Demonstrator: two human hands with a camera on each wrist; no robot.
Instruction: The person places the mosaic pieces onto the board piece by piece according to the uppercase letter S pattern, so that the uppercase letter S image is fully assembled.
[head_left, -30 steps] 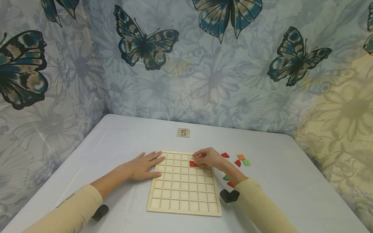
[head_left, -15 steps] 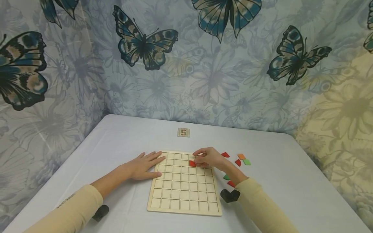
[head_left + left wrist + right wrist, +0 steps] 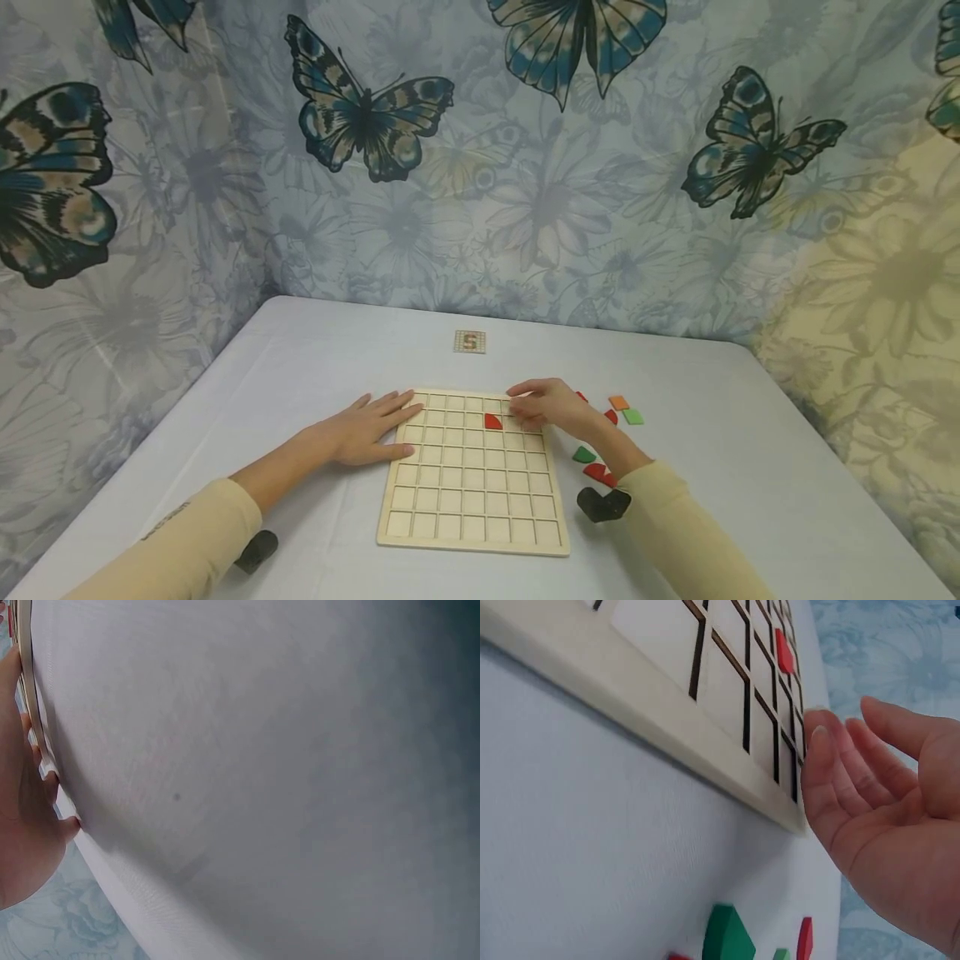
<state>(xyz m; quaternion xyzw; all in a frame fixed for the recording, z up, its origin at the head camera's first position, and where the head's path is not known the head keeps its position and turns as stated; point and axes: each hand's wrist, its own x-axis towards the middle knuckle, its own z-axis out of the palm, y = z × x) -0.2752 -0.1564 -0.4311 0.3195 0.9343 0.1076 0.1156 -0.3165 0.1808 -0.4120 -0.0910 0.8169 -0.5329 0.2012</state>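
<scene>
A pale wooden grid board [image 3: 474, 479] lies flat on the table. One red quarter-round tile [image 3: 492, 422] sits in a cell of its second row from the far edge; the right wrist view shows the same red tile [image 3: 784, 652]. My left hand [image 3: 365, 433] rests at the board's left edge, fingers spread, some fingertips on the rim. Over the board's far right corner hovers my right hand [image 3: 551, 407], just right of the red tile and apart from it. In the right wrist view that hand [image 3: 892, 795] has loosely bent fingers with nothing between them.
Right of the board lie an orange square tile [image 3: 618, 402], a light green square tile [image 3: 633, 417], a dark green tile [image 3: 583, 455] and several red tiles [image 3: 595, 472]. A small patterned card [image 3: 470, 342] lies beyond the board. Butterfly-printed cloth [image 3: 405, 225] hangs behind the table.
My right hand has let go of the red tile and moved slightly right, leaving the tile in its cell fully visible. The left hand has stayed at the board's edge.
</scene>
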